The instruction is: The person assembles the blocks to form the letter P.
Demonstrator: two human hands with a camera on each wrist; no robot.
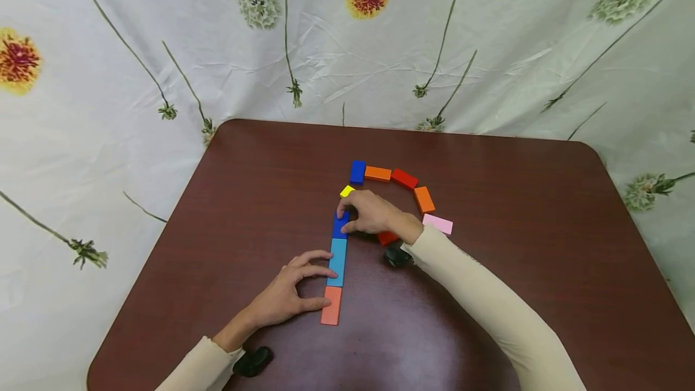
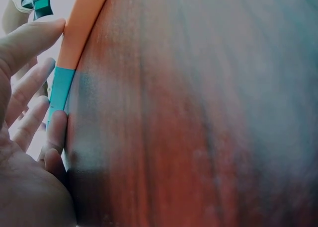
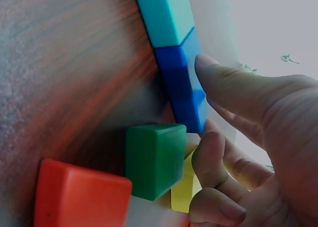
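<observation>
A straight row of blocks runs up the table in the head view: a coral block [image 1: 332, 312] nearest, then a light blue block [image 1: 339, 253], then a dark blue block [image 1: 340, 226]. My left hand [image 1: 282, 294] rests beside the row, thumb at the coral block and two fingertips on the light blue one, its fingers loosely spread. The right hand [image 1: 374, 213] holds the dark blue block between thumb and bent fingers. Close by that hand are a yellow block [image 1: 347, 190] and a green block [image 3: 155, 162], which the hand hides in the head view.
Beyond the right hand, a curve of blocks includes a blue block [image 1: 358, 172], an orange block [image 1: 377, 174], a red block [image 1: 404, 178] and a pink block [image 1: 437, 224]. An orange-red block [image 1: 387, 238] lies under the right wrist. A flowered cloth [image 1: 336, 47] hangs behind the table [image 1: 260, 180].
</observation>
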